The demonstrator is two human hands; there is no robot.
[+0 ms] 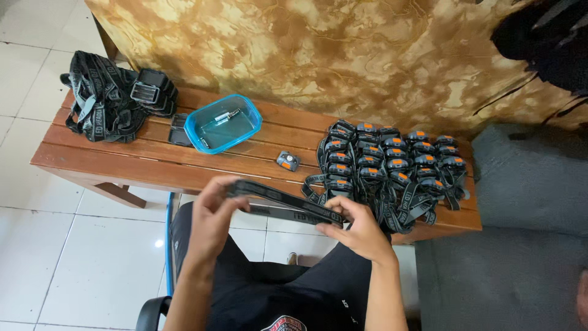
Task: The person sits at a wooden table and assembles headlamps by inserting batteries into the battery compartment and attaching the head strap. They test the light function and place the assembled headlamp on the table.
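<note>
Left hand [211, 205] and right hand [358, 228] each pinch an end of a black strap [288, 201], stretched above the lap before the worktop [159, 160]. A loosened pinch could drop it; the right elbow could nudge the stacked headlamps [392, 165].

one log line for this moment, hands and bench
left hand: grips strap end | right hand: grips other end | bench: loose headlamp, blue tub, headlamp rows

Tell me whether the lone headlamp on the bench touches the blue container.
Apart. The head view shows the single headlamp unit lying on bare bench slats, with a clear strip of wood between it and the blue container.
</note>
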